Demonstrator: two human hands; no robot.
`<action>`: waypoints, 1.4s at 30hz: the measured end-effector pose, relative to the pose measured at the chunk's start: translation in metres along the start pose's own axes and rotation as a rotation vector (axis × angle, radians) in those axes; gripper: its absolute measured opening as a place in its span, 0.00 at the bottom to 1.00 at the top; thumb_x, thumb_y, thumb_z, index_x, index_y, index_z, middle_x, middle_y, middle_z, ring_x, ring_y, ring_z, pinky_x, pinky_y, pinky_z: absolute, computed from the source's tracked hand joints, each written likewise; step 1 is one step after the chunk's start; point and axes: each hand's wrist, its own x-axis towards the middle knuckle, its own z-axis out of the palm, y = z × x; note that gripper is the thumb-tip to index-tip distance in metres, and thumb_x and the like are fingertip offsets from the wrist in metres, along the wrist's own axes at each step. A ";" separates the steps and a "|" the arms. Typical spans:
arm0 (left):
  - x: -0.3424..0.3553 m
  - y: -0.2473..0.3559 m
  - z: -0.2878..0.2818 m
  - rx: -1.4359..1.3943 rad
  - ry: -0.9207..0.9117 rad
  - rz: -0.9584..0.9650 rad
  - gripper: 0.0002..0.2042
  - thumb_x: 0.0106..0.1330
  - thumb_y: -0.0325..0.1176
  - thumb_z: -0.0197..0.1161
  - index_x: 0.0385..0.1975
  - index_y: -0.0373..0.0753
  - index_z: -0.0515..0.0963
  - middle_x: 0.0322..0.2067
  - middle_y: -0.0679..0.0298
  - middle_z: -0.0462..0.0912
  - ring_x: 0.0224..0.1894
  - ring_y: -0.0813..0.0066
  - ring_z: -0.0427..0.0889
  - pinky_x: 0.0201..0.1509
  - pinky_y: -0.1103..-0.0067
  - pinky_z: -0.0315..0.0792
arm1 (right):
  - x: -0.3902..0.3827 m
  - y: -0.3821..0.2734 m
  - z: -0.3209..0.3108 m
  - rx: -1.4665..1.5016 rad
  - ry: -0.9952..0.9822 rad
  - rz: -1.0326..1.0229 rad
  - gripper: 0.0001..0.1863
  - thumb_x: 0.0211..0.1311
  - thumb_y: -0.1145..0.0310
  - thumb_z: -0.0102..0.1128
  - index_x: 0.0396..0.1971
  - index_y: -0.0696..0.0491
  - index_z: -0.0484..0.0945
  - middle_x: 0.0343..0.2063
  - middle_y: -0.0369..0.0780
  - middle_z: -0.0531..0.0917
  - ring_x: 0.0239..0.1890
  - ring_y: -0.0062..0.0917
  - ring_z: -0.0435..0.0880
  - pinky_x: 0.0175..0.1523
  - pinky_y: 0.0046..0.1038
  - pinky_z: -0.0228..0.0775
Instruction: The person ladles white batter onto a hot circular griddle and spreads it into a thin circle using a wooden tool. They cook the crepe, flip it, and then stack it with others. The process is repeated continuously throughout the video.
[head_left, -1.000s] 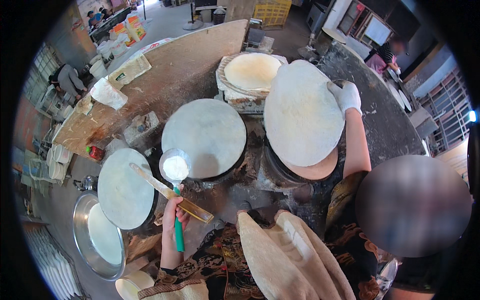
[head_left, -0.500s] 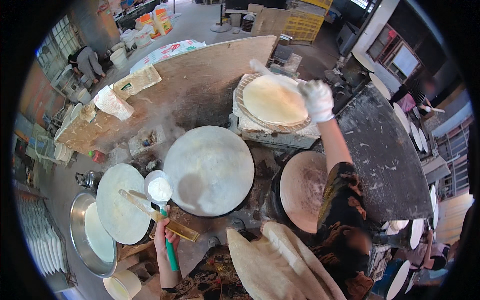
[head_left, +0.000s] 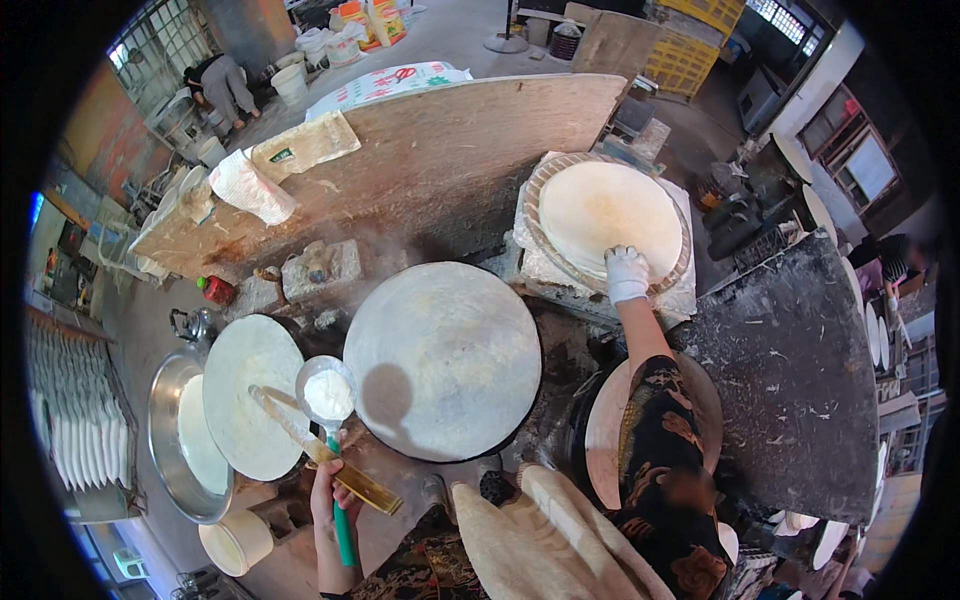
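At upper right, the flatbread [head_left: 608, 215] spreads upward from the nearer right hand [head_left: 627, 273], grip unclear; the left hand [head_left: 332, 492] clasps ladle [head_left: 334, 442] and stick [head_left: 368, 487].

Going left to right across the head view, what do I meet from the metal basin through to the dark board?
Metal basin → left round plate → green-handled ladle → large middle plate → gloved right hand → dark board.
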 end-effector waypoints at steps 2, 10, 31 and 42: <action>0.003 0.001 -0.001 -0.013 -0.040 -0.026 0.02 0.60 0.28 0.53 0.32 0.41 0.71 0.08 0.75 0.59 0.05 0.86 0.57 0.05 0.89 0.57 | 0.005 -0.005 -0.020 0.063 -0.142 0.102 0.13 0.56 0.66 0.51 0.42 0.46 0.76 0.42 0.40 0.78 0.47 0.34 0.76 0.50 0.37 0.69; -0.001 0.023 -0.038 0.125 -0.164 0.038 0.15 0.60 0.28 0.55 0.48 0.39 0.66 0.11 0.75 0.61 0.08 0.87 0.59 0.09 0.88 0.56 | -0.087 -0.195 -0.144 0.928 -0.232 -0.446 0.20 0.57 0.65 0.50 0.51 0.50 0.68 0.47 0.47 0.75 0.49 0.36 0.76 0.53 0.35 0.67; 0.157 0.345 -0.522 -0.004 0.599 0.309 0.08 0.65 0.34 0.53 0.32 0.36 0.67 0.16 0.64 0.67 0.13 0.75 0.66 0.14 0.77 0.65 | -0.267 -0.799 -0.314 0.374 -0.671 -0.848 0.22 0.66 0.61 0.36 0.58 0.49 0.65 0.42 0.54 0.78 0.44 0.48 0.78 0.49 0.43 0.69; 0.174 0.408 -0.601 1.032 0.719 0.324 0.10 0.62 0.33 0.46 0.38 0.34 0.70 0.21 0.51 0.77 0.17 0.63 0.78 0.22 0.68 0.72 | -0.308 -0.850 -0.245 0.720 -1.048 -0.743 0.23 0.64 0.56 0.43 0.52 0.54 0.73 0.44 0.55 0.77 0.48 0.46 0.76 0.55 0.36 0.66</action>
